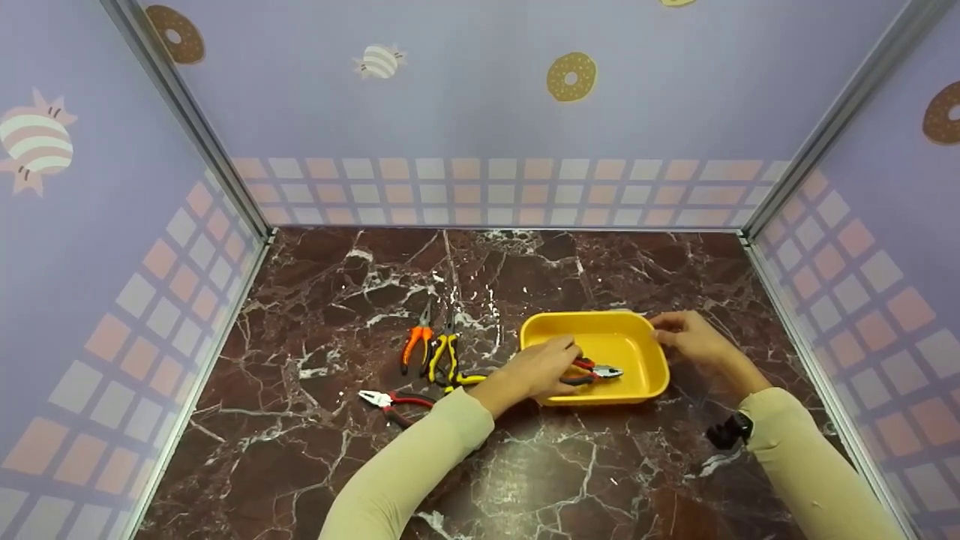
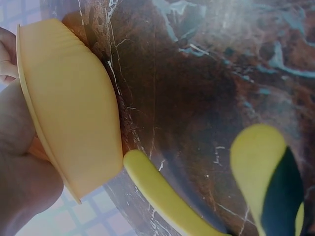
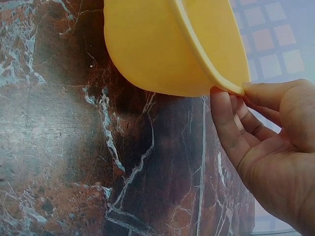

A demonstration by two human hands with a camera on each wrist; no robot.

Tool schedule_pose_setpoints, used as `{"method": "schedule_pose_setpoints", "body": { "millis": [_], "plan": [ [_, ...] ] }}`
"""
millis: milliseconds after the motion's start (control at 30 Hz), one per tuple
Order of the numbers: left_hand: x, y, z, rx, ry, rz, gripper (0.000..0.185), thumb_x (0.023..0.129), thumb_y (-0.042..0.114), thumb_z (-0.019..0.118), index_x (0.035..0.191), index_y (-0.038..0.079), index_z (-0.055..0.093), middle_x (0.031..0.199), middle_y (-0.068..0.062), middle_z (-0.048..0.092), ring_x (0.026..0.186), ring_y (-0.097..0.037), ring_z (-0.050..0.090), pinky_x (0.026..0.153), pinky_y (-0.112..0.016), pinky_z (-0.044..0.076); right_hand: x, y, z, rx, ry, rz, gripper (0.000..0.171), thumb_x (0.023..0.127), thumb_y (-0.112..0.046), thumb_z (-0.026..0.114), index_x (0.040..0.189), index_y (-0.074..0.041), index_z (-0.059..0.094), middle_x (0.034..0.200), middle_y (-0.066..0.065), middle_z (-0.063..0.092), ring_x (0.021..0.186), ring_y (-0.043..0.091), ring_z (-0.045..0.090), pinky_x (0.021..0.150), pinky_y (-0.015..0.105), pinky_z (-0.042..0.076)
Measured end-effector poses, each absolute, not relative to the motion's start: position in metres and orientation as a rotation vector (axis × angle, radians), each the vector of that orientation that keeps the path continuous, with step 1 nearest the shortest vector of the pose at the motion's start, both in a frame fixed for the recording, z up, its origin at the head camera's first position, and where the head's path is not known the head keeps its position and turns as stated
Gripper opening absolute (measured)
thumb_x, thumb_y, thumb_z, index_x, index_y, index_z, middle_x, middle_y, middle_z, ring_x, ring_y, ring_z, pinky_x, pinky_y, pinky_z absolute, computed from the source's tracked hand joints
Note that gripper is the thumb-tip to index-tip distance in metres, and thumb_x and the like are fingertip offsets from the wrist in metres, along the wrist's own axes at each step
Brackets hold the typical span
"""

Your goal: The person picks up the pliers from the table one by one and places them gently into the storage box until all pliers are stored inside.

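the left hand reaches over the near-left rim of the yellow tray, fingers curled round the red-handled pliers lying inside it, near the right edge of the marble table. the right hand touches the tray's far-right rim with loosely bent fingertips, gripping nothing firmly. judged risk: that light contact may let the tray slide or tip, and the left sleeve could nudge the yellow pliers just beside it.

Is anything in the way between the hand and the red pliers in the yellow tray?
No. The left hand already grips the red pliers inside the yellow tray. The right hand only touches the tray's rim, off to the side.
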State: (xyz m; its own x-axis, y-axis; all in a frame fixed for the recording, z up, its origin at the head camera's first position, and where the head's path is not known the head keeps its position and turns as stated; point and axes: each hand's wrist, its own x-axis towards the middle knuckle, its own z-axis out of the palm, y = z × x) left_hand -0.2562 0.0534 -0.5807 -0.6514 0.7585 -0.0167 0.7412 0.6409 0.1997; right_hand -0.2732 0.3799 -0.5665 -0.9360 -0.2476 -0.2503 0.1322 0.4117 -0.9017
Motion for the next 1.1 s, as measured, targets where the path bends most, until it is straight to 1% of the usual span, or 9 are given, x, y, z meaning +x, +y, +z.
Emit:
{"method": "schedule_pose_setpoints", "body": {
  "millis": [267,400,567,767,1100],
  "plan": [
    [-0.257,0.058,-0.583,1.225,2.763,0.163,0.050,0.094,0.052,0.077,0.126,0.016,0.064,0.121,-0.001,0.056,0.108,-0.015,0.058,0.090,-0.030,0.055,-0.272,0.380,-0.567,-0.112,2.319,-1.539,0.033,0.107,-0.001,0.056,0.135,0.016,0.060,0.121,0.037,0.065,0.095,0.035,0.073,0.073,0.045,0.065],
    [-0.256,0.060,-0.582,1.198,2.773,0.138,0.050,0.093,0.051,0.079,0.127,0.016,0.065,0.121,0.000,0.056,0.110,-0.015,0.058,0.091,-0.030,0.055,-0.273,0.380,-0.568,-0.116,2.307,-1.551,0.034,0.107,-0.001,0.056,0.135,0.017,0.060,0.119,0.037,0.065,0.096,0.035,0.071,0.073,0.046,0.065],
    [-0.255,0.062,-0.581,1.165,2.792,0.116,0.052,0.090,0.048,0.083,0.126,0.016,0.066,0.122,0.000,0.058,0.114,-0.016,0.058,0.095,-0.030,0.054,-0.272,0.382,-0.568,-0.142,2.339,-1.520,0.034,0.108,-0.003,0.057,0.136,0.015,0.061,0.124,0.036,0.065,0.098,0.034,0.072,0.073,0.044,0.065],
    [-0.255,0.065,-0.582,1.137,2.786,0.054,0.055,0.090,0.051,0.082,0.129,0.015,0.068,0.127,-0.001,0.060,0.116,-0.019,0.058,0.098,-0.031,0.054,-0.272,0.382,-0.569,-0.142,2.332,-1.543,0.033,0.107,-0.002,0.056,0.135,0.016,0.061,0.124,0.038,0.064,0.097,0.034,0.072,0.072,0.044,0.065],
    [-0.253,0.064,-0.581,1.114,2.785,0.069,0.053,0.091,0.053,0.081,0.128,0.017,0.068,0.127,-0.001,0.058,0.116,-0.020,0.057,0.095,-0.033,0.056,-0.271,0.381,-0.569,-0.114,2.350,-1.549,0.032,0.107,-0.001,0.057,0.133,0.015,0.062,0.121,0.037,0.065,0.091,0.032,0.072,0.069,0.042,0.065]
  ]
}}
